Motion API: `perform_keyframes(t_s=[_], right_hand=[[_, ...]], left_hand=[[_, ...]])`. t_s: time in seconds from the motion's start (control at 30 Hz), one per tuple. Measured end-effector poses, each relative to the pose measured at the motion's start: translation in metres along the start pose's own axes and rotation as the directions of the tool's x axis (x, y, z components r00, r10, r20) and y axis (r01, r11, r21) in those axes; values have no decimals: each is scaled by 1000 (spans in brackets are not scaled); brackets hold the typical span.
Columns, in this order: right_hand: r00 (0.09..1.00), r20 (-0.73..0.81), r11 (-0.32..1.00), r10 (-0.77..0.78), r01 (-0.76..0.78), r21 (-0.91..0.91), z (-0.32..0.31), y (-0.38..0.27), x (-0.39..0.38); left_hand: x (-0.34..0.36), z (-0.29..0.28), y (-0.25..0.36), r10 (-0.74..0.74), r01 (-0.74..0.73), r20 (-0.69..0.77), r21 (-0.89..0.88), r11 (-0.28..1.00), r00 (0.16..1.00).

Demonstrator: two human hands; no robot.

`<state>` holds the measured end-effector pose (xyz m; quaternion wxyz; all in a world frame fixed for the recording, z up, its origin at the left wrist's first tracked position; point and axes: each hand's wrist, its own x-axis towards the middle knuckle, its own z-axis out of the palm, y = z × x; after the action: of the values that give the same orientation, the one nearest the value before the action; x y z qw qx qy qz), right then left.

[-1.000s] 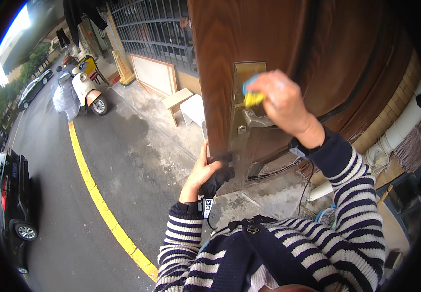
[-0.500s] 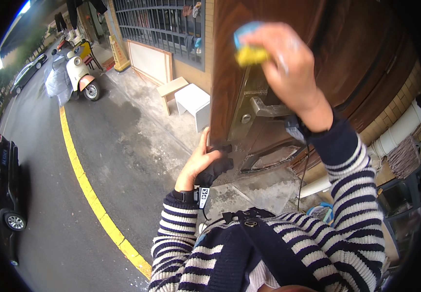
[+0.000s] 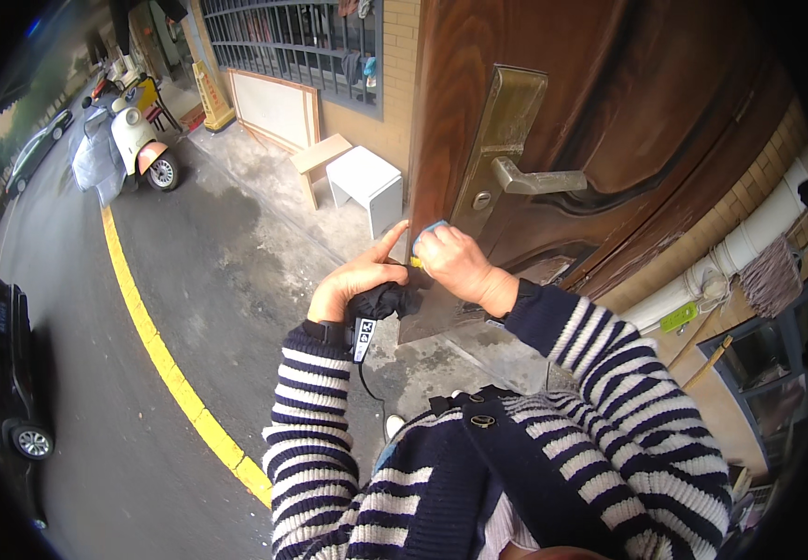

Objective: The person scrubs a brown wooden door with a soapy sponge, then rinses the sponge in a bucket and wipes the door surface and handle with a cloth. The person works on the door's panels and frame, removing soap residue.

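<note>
A brown wooden door (image 3: 600,121) stands ajar on the right, with a tarnished metal lever handle (image 3: 539,179) and lock plate. My right hand (image 3: 464,266) is closed around a small yellow-and-blue sponge (image 3: 416,262), mostly hidden by the fingers, and presses it to the door's edge below the lock plate. My left hand (image 3: 357,280) is at the same edge, just left of the sponge, its index finger and thumb stretched toward the door; the other fingers are hidden. A black bundled item (image 3: 380,302) hangs under the left palm.
A white stool (image 3: 365,182), a wooden bench and a framed board (image 3: 273,107) stand along the wall past the door. A scooter (image 3: 138,145) and a black car (image 3: 2,364) are on the road to the left. A white pipe (image 3: 693,289) runs at right.
My right hand has come down and left with the sponge, from above the door handle to the door's edge beside my left hand. My left hand has shifted slightly left and up.
</note>
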<state>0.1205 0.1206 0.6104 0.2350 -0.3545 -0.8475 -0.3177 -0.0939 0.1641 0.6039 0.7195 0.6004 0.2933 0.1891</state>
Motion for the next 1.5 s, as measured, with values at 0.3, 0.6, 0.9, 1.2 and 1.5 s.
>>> perform_keyframes(t_s=[0.3,0.6,0.9,1.2,1.5], right_hand=[[941,-338,961,-30,-66,-267,-110,84,108],[986,-145,996,84,-89,-23,-11,16,11],[990,61,982,127,-134,135,37,0,-31],[941,-337,985,-18,-40,-165,-113,88,119],[798,-591,966,116,-229,-120,-178,157,135]], left_hand=[[-2,-7,4,-20,25,89,-62,998,996],[5,-8,-1,-87,87,50,7,996,995],[17,-24,-1,-15,15,72,0,1000,997],[5,-13,7,-38,42,71,-66,997,997],[8,-12,-1,-57,57,36,-16,998,998]])
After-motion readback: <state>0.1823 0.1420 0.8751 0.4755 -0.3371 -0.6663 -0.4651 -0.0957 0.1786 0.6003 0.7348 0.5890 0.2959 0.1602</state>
